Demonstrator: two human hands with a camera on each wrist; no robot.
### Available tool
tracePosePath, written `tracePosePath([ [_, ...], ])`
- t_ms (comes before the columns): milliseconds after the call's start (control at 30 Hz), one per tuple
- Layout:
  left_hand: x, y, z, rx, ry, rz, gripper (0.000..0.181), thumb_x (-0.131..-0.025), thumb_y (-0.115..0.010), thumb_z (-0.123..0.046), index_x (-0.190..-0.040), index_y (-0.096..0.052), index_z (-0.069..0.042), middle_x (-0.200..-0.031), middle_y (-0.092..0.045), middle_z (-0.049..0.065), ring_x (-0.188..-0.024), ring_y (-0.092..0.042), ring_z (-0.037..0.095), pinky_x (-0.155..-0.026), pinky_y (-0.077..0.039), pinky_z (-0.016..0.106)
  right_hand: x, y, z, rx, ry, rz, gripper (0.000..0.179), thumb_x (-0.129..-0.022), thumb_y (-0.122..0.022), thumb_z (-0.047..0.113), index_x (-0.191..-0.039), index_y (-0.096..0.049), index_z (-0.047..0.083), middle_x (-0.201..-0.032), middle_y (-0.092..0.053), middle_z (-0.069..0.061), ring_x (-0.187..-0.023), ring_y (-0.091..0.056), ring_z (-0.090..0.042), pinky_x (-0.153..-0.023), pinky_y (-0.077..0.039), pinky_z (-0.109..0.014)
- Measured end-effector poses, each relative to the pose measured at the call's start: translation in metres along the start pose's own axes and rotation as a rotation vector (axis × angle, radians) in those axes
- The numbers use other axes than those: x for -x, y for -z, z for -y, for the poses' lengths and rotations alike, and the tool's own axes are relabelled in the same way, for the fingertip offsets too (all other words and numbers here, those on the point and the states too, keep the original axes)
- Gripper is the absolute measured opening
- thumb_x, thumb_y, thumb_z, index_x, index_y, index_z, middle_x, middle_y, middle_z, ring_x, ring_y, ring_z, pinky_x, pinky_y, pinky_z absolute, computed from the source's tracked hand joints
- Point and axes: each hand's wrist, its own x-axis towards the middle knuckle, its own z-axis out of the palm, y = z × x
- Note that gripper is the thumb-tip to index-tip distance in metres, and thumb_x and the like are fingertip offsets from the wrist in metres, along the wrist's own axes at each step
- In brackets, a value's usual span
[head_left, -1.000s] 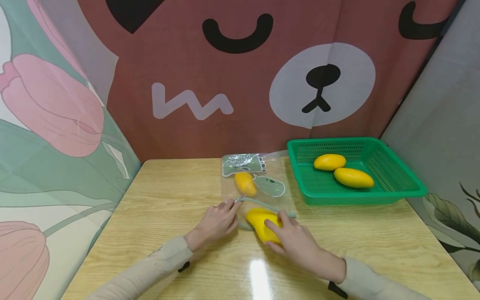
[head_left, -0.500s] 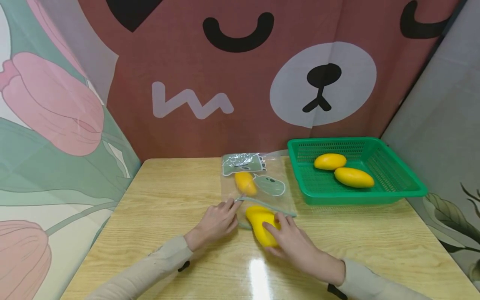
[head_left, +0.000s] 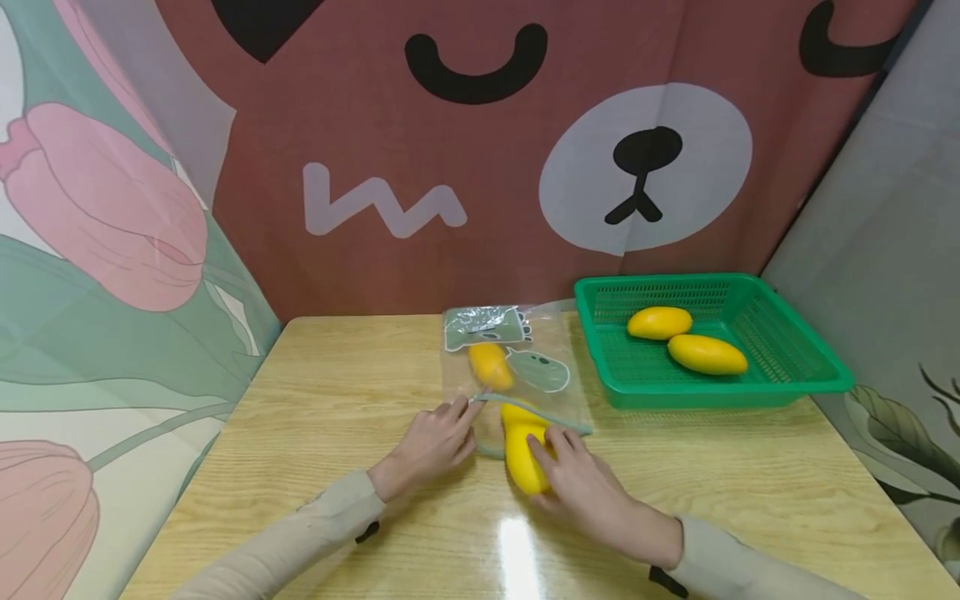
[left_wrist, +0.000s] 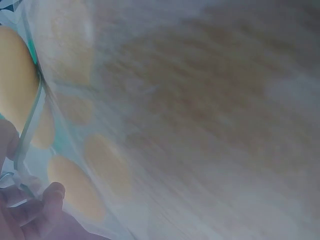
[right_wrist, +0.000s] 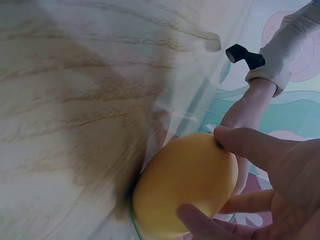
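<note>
– While the left hand (head_left: 433,440) pinched the mouth edge of the clear bag (head_left: 538,371), what did the right hand (head_left: 588,487) do?

– Gripped a yellow mango (head_left: 519,462), lower centre of the head frame, far end between the bag's lips. Hands apart from each other.

– Progress?

– One bagged mango (head_left: 491,367) seen, frame centre. Second judged only partly in. Two loose mangoes (head_left: 707,355) lay in the green basket (head_left: 720,399), right of centre; bagging those, if intended, remained undone. Bag unsealed.
</note>
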Motion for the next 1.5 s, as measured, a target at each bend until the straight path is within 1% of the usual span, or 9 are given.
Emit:
tracePosePath([
  [167,0.000,0.000,0.000,0.008,0.002,0.002,0.051,-0.088,-0.059,-0.022,-0.136,-0.048,-0.009,-0.085,-0.044,0.002,-0.054,-0.044,0.011,-0.037,-0.027,0.018,-0.004,-0.003,0.000,0.071,-0.018,-0.030,0.074,-0.064,-0.090,0.045,-0.119,-0.067,0.001,-0.101,-0.055,-0.011,-0.089,-0.052,-0.025,-0.045,-0.046,-0.023],
  [367,0.001,0.000,0.000,0.011,0.010,0.025,0.054,-0.087,-0.059,-0.022,-0.139,-0.047,-0.010,-0.086,-0.044,0.002,-0.055,-0.046,0.010,-0.037,-0.029,0.017,-0.008,-0.007,-0.001,0.085,-0.021,-0.062,0.062,-0.064,-0.091,0.043,-0.108,-0.065,0.009,-0.095,-0.054,-0.009,-0.081,-0.050,-0.022,-0.042,-0.041,-0.021],
  [633,0.002,0.000,0.000,0.008,0.011,0.026,0.058,-0.088,-0.059,-0.022,-0.143,-0.045,-0.010,-0.087,-0.045,0.002,-0.055,-0.047,0.011,-0.037,-0.030,0.018,-0.010,-0.013,-0.001,0.116,0.028,-0.060,0.057,-0.065,-0.091,0.040,-0.106,-0.065,0.011,-0.099,-0.052,-0.008,-0.080,-0.049,-0.022,-0.039,-0.040,-0.021],
  [867,0.003,0.000,0.001,0.005,0.009,0.017,0.058,-0.088,-0.059,-0.022,-0.143,-0.045,-0.009,-0.088,-0.046,0.002,-0.055,-0.048,0.012,-0.038,-0.032,0.019,-0.011,-0.012,0.003,0.187,0.105,-0.087,0.049,-0.068,-0.087,0.011,-0.113,-0.068,0.006,-0.101,-0.054,-0.008,-0.079,-0.050,-0.022,-0.037,-0.034,-0.019],
  [1033,0.002,0.000,0.001,0.010,0.004,0.012,0.058,-0.088,-0.058,-0.022,-0.143,-0.045,-0.009,-0.087,-0.046,0.002,-0.055,-0.047,0.011,-0.038,-0.030,0.019,-0.014,-0.014,0.004,0.163,0.084,-0.086,0.053,-0.069,-0.090,0.021,-0.113,-0.067,0.003,-0.101,-0.054,-0.009,-0.078,-0.050,-0.020,-0.039,-0.037,-0.019],
  [1100,0.003,0.000,0.001,0.012,0.002,0.013,0.057,-0.088,-0.058,-0.021,-0.143,-0.046,-0.009,-0.086,-0.046,0.002,-0.055,-0.046,0.011,-0.038,-0.030,0.018,-0.015,-0.016,0.003,0.146,0.078,-0.079,0.055,-0.069,-0.090,0.023,-0.115,-0.066,0.004,-0.099,-0.053,-0.009,-0.077,-0.050,-0.020,-0.039,-0.035,-0.018],
  [1233,0.003,0.001,0.001,0.010,0.000,0.019,0.057,-0.088,-0.058,-0.021,-0.143,-0.045,-0.009,-0.087,-0.047,0.002,-0.056,-0.046,0.010,-0.038,-0.029,0.018,-0.018,-0.019,-0.001,0.140,0.082,-0.091,0.046,-0.073,-0.085,0.005,-0.113,-0.064,0.011,-0.096,-0.052,-0.011,-0.072,-0.054,-0.022,-0.037,-0.030,-0.018],
  [1333,0.003,0.001,0.001,0.012,0.001,0.024,0.058,-0.088,-0.058,-0.021,-0.143,-0.045,-0.009,-0.087,-0.046,0.002,-0.056,-0.045,0.010,-0.038,-0.029,0.018,-0.020,-0.022,-0.004,0.149,0.087,-0.091,0.046,-0.071,-0.079,-0.008,-0.109,-0.064,0.012,-0.096,-0.051,-0.013,-0.067,-0.056,-0.023,-0.036,-0.030,-0.018],
  [1500,0.002,0.001,0.001,0.011,0.003,0.031,0.058,-0.088,-0.058,-0.021,-0.143,-0.045,-0.009,-0.087,-0.046,0.002,-0.056,-0.045,0.011,-0.038,-0.028,0.018,-0.020,-0.019,-0.006,0.137,0.079,-0.069,0.044,-0.070,-0.080,-0.009,-0.108,-0.067,0.009,-0.101,-0.052,-0.013,-0.068,-0.058,-0.022,-0.036,-0.035,-0.020],
])
